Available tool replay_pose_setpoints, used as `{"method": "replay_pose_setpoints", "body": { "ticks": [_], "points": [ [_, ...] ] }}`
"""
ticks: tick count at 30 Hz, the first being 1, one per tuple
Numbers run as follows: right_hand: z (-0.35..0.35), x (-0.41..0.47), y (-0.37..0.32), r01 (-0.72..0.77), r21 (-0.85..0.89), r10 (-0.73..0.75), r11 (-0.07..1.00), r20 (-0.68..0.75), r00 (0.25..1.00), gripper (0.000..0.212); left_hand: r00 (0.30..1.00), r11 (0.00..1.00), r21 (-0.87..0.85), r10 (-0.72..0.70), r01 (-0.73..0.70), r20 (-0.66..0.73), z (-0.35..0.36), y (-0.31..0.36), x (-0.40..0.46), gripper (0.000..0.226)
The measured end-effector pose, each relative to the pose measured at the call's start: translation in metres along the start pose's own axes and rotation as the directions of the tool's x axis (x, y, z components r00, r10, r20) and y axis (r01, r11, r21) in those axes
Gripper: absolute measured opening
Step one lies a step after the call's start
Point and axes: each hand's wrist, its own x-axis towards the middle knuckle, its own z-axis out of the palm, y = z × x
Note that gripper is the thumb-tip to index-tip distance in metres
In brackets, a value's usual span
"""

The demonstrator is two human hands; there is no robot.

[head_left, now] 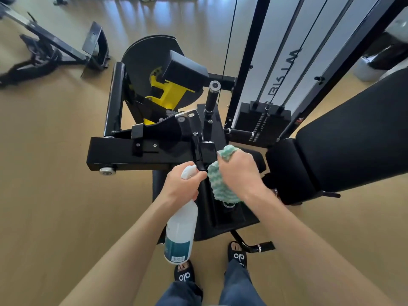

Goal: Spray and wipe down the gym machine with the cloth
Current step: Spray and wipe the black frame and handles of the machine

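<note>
On the tan wooden floor (55,173) stands the black steel gym machine with a yellow cam (154,138). The left hand (181,184) has its grip clenched round the neck of a white plastic spray bottle (182,230), nozzle toward the frame. Just right, the right hand (239,173) grasps a green-and-white wavy microfibre cloth (218,184), pressing it against the machine beside the black padded seat (353,138).
</note>
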Motion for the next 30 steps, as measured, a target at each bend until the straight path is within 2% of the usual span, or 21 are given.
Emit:
{"method": "replay_pose_setpoints", "body": {
  "ticks": [1,2,3,4,5,6,7,10,14,16,18,20,23,24,26,27,29,30],
  "points": [
    [0.014,-0.008,0.005,0.156,-0.100,-0.176,0.983,-0.246,0.953,0.042,1.000,1.000,-0.006,-0.005,0.005,-0.008,0.001,0.001,0.000,0.033],
    [0.025,-0.017,0.012,0.285,-0.143,-0.319,0.948,-0.423,0.848,0.041,1.000,1.000,-0.007,-0.009,0.009,-0.018,0.001,0.002,0.001,0.033],
    [0.033,-0.024,0.018,0.379,-0.145,-0.396,0.914,-0.525,0.754,0.038,0.999,1.000,-0.003,-0.010,0.010,-0.031,0.001,0.002,0.002,0.034],
    [0.036,-0.025,0.023,0.461,-0.073,-0.418,0.884,-0.564,0.712,0.031,0.999,1.000,0.002,-0.008,0.008,-0.046,0.001,0.002,0.002,0.034],
    [0.034,-0.024,0.024,0.461,0.127,-0.328,0.879,-0.542,0.774,0.023,0.998,1.000,0.007,-0.010,0.011,-0.058,0.001,0.002,0.003,0.034],
    [0.030,-0.024,0.023,0.361,0.365,-0.186,0.858,-0.435,0.881,0.021,0.998,1.000,0.011,-0.017,0.018,-0.064,0.002,0.002,0.004,0.034],
    [0.027,-0.023,0.024,0.250,0.512,-0.102,0.822,-0.300,0.949,0.026,0.997,1.000,0.017,-0.024,0.026,-0.070,0.003,0.002,0.004,0.034],
    [0.022,-0.017,0.031,0.142,0.567,-0.090,0.812,-0.119,0.989,0.041,0.996,0.999,0.024,-0.042,0.045,-0.082,0.007,0.003,0.005,0.033],
    [0.035,-0.030,0.059,-0.048,0.539,-0.020,0.841,0.120,0.993,0.027,0.992,0.998,0.000,-0.066,0.066,-0.104,0.010,0.001,0.002,0.035],
    [0.048,-0.040,0.072,-0.083,0.591,-0.001,0.803,0.141,0.990,0.025,0.991,0.998,-0.010,-0.069,0.068,-0.114,0.011,-0.004,0.000,0.035],
    [0.058,-0.043,0.085,-0.023,0.532,-0.017,0.846,0.070,0.997,0.018,0.989,0.997,-0.014,-0.074,0.072,-0.127,0.011,-0.012,-0.001,0.038],
    [0.063,-0.047,0.097,0.066,0.432,-0.099,0.899,0.053,0.994,0.014,0.986,0.995,-0.026,-0.096,0.094,-0.135,0.012,-0.021,-0.001,0.039],
    [0.060,-0.057,0.122,0.094,0.332,-0.152,0.939,0.153,0.976,0.027,0.982,0.990,-0.013,-0.138,0.137,-0.128,0.014,-0.030,-0.001,0.040],
    [0.057,-0.060,0.130,0.107,0.295,-0.163,0.950,0.174,0.971,0.033,0.980,0.988,-0.017,-0.154,0.153,-0.122,0.015,-0.032,0.000,0.047],
    [0.052,-0.065,0.143,0.205,0.235,-0.247,0.950,0.168,0.954,0.038,0.978,0.985,-0.031,-0.174,0.172,-0.116,0.015,-0.032,0.001,0.063],
    [0.049,-0.068,0.147,0.270,0.214,-0.306,0.939,0.157,0.939,0.041,0.977,0.984,-0.032,-0.175,0.173,-0.121,0.016,-0.032,0.002,0.063],
    [0.040,-0.069,0.151,0.355,0.139,-0.367,0.925,0.078,0.927,0.049,0.977,0.985,-0.033,-0.173,0.170,-0.124,0.017,-0.031,0.003,0.049],
    [0.033,-0.066,0.149,0.326,0.146,-0.332,0.934,0.019,0.943,0.046,0.977,0.985,-0.031,-0.170,0.168,-0.125,0.018,-0.029,0.003,0.041]
  ]
}}
